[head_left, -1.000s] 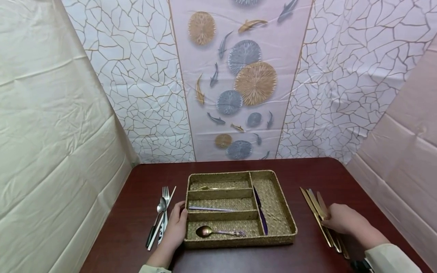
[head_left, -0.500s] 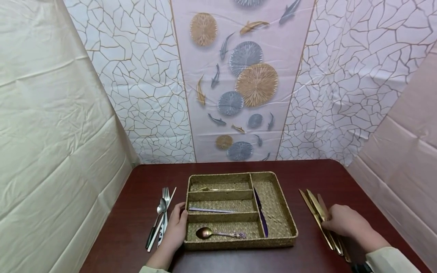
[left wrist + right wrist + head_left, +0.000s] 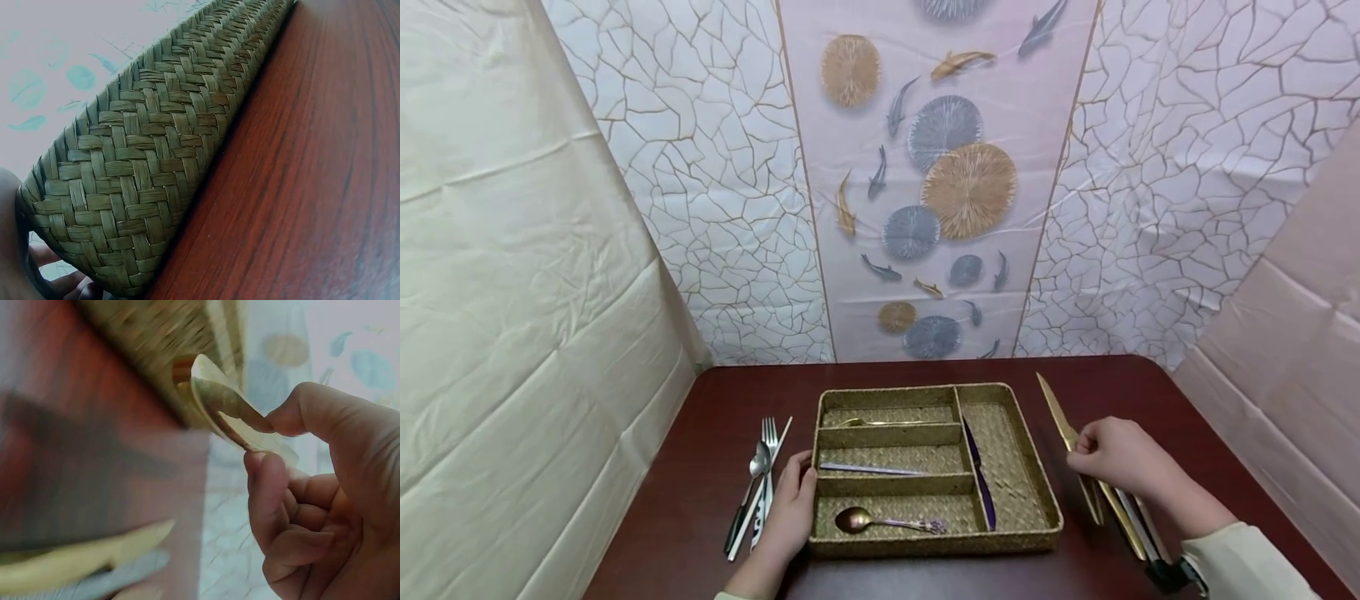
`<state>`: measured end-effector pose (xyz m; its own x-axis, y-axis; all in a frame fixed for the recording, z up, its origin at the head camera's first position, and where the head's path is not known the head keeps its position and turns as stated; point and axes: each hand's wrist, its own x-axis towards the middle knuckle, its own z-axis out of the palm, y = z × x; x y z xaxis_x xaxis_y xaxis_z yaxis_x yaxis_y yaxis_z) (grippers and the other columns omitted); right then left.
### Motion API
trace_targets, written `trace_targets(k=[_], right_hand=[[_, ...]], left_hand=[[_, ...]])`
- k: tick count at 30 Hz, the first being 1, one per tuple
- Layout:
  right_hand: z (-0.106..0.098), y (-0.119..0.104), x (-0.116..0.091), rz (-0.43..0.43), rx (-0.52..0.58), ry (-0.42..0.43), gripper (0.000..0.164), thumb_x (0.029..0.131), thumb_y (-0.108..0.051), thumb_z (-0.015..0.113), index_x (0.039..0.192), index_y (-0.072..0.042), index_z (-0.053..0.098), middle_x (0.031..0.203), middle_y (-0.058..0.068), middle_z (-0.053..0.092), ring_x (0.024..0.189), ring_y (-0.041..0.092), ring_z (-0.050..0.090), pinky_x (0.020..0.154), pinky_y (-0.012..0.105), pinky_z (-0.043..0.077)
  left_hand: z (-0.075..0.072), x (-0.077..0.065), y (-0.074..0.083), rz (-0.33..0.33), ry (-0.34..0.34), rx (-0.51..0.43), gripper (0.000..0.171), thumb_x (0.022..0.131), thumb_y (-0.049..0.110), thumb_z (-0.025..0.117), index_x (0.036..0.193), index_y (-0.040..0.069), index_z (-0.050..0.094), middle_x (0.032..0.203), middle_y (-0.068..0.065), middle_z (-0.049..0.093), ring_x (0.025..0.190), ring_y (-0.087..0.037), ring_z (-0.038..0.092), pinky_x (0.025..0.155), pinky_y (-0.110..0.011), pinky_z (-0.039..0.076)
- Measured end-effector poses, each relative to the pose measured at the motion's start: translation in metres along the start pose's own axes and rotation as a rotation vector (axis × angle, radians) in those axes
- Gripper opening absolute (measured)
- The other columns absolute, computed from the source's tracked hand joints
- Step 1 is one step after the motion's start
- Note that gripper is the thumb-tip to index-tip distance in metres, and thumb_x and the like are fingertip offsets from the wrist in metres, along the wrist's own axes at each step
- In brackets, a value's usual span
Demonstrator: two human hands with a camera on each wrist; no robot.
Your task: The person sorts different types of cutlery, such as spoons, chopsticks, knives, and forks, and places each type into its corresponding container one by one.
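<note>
My right hand (image 3: 1118, 457) pinches a gold table knife (image 3: 1054, 406) between thumb and fingers, its blade pointing up and away, to the right of the woven tray (image 3: 940, 546). In the right wrist view the knife (image 3: 219, 403) shows close up between thumb and fingertips, above the table. Several other knives (image 3: 1125, 525) lie below that hand, partly hidden by it. My left hand (image 3: 792, 508) holds the tray's left wall. Inside the tray are a bronze-coloured spoon (image 3: 855, 520), a purple knife (image 3: 980, 477), a thin purplish stick (image 3: 872, 469) and a slim gold utensil (image 3: 887, 422).
Left of the tray lie a fork (image 3: 770, 430), two spoons (image 3: 756, 465) and a pale chopstick (image 3: 784, 435), with handles overlapping. The dark red table (image 3: 730, 392) ends at a patterned cloth backdrop (image 3: 752, 292), and cloth walls stand at both sides.
My right hand has lifted a gold knife off the pile and moved up and left, towards the tray. The left hand keeps its hold on the tray.
</note>
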<state>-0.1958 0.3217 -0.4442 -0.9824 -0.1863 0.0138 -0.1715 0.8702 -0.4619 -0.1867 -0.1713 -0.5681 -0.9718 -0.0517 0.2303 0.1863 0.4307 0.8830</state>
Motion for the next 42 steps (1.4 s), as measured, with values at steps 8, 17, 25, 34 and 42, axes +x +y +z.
trace_targets(k=[8,17,25,34,42], right_hand=[[0.016,-0.037,0.029,-0.027,0.033,0.037,0.033,0.089,-0.018,0.075,0.063,-0.020,0.053,0.056,-0.010,0.039,0.051,0.011,0.034,0.055,0.031,0.033],[0.033,-0.053,0.051,0.030,0.060,-0.072,0.042,0.088,-0.018,0.071,0.056,-0.021,0.043,0.049,-0.010,0.036,0.045,0.010,0.033,0.053,0.030,0.032],[0.048,-0.065,0.048,0.060,-0.005,-0.150,0.048,0.093,-0.019,0.077,0.052,-0.019,0.052,0.050,0.003,0.062,0.042,0.016,0.053,0.049,0.029,0.035],[0.065,-0.078,0.048,0.104,-0.035,-0.185,0.045,0.090,-0.015,0.080,0.054,-0.015,0.054,0.049,0.003,0.062,0.051,0.028,0.069,0.049,0.030,0.039],[0.071,-0.081,0.053,0.091,-0.098,-0.182,0.038,0.090,-0.017,0.083,0.058,-0.011,0.063,0.050,0.002,0.063,0.051,0.025,0.068,0.053,0.034,0.048]], left_hand=[[-0.003,-0.006,0.006,-0.043,-0.005,0.000,0.038,0.117,0.018,0.047,0.148,-0.002,0.056,0.146,-0.026,0.060,0.139,-0.044,0.054,0.112,-0.061,0.043],[-0.004,-0.009,0.011,0.013,-0.019,-0.003,0.036,0.117,0.014,0.045,0.146,-0.008,0.054,0.143,-0.033,0.058,0.134,-0.052,0.054,0.108,-0.064,0.046],[0.000,-0.004,-0.001,0.002,0.001,0.015,0.036,0.117,0.017,0.048,0.146,-0.002,0.057,0.142,-0.026,0.061,0.135,-0.044,0.057,0.109,-0.059,0.046],[0.001,-0.001,-0.006,0.002,0.002,-0.006,0.037,0.117,0.019,0.048,0.146,-0.003,0.056,0.144,-0.027,0.060,0.136,-0.046,0.056,0.110,-0.064,0.045],[0.000,-0.001,-0.005,0.047,0.009,-0.001,0.039,0.118,0.020,0.046,0.146,-0.004,0.055,0.141,-0.029,0.061,0.132,-0.047,0.058,0.105,-0.061,0.048]])
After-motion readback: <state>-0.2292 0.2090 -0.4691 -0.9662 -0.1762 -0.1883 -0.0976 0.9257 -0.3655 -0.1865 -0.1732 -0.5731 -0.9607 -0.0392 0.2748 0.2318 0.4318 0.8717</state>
